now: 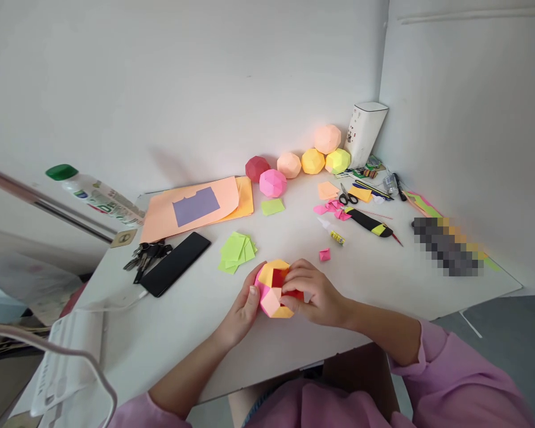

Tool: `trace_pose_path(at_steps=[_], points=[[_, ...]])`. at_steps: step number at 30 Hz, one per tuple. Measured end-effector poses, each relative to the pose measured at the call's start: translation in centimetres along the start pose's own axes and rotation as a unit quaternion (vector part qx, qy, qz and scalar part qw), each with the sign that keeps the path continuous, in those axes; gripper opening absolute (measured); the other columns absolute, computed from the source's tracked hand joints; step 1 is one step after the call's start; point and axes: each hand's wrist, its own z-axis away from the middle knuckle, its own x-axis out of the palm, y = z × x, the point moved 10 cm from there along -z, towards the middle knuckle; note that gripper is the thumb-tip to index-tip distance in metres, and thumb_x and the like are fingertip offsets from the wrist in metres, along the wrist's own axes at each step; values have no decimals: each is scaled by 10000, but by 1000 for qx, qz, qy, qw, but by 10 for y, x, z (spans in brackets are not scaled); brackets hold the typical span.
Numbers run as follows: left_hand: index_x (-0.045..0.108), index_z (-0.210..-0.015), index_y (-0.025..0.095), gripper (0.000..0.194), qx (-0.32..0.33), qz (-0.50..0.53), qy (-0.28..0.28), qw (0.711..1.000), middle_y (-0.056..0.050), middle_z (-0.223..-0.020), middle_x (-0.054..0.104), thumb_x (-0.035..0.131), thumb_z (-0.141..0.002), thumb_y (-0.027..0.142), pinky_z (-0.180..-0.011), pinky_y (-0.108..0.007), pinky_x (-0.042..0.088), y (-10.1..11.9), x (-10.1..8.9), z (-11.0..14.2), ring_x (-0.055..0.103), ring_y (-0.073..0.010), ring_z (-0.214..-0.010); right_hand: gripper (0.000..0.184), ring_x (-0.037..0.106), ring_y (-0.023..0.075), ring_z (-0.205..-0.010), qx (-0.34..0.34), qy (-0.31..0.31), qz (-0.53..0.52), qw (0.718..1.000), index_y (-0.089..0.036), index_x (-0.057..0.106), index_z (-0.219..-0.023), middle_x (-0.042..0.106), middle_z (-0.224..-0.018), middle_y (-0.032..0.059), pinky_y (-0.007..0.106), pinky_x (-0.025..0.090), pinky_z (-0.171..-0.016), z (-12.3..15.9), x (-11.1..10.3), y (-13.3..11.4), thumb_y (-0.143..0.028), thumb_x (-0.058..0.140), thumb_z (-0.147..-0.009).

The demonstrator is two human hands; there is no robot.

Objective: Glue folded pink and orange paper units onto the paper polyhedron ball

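My left hand [246, 302] holds the paper ball [271, 300], with my thumb on its near side and my fingers tucked behind it. The ball is pink, yellow, peach and red, and it has open holes where I can see the red inside. It is up in my hands over the near middle part of the white table [160, 351]. My right hand [314, 294] is on the right side of the ball. Its fingers are bent and pinch at the edge there, by the peach part.

Just past my right hand is a little folded pink paper [324, 255]. A glue tube [337, 238] lies a bit farther away. To the left of the ball is a messy pile of green papers [237, 252]. More to the left I see a black phone [176, 264], and keys [147, 255] are beside it.

On the right side are a black and green cutter [369, 222], scissors [348, 197] and crumpled pink papers [333, 209]. At the far side, near the wall, six finished balls [313, 161] sit close together, and one peach ball [327, 138] is on top of two others. A tall white box [365, 134] stands to their right.
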Motion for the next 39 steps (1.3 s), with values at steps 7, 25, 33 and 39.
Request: trace_pose_path(at_steps=[7,25,33,39], points=[[312,-1454,241,721,-40,-48,-42,997,-101,-1492,402,286,-889,687,-1123,-452,339,-14,4,4,371,-305,-1367,234,555,158,-767,249,-90,-164,950,-160,664,-711,634,-732,32,287,468,-703,13,20,39,-346,610,-843],[411,-1386,274,617,-100,255,-143,951,-131,-1419,485,542,-862,572,-962,-509,474,-11,37,5,513,-355,-1241,326,592,151,-751,270,-81,-243,928,-141,694,-867,657,-818,47,267,462,-661,16,20,40,-430,548,-898],[426,-1384,275,572,-59,247,-72,965,-99,-1371,538,418,-906,590,-958,-462,497,-10,11,-7,527,-333,-1228,343,606,169,-696,247,106,-46,962,-174,633,-725,641,-717,46,295,486,-653,2,-60,59,-390,472,-938],[343,-1431,289,590,8,201,-38,979,-104,-1410,491,417,-916,567,-1028,-470,442,-5,-4,-19,485,-314,-1274,89,533,323,-1028,298,-114,382,867,-137,657,-856,614,-1033,172,394,457,-785,9,-56,103,-191,588,-837]])
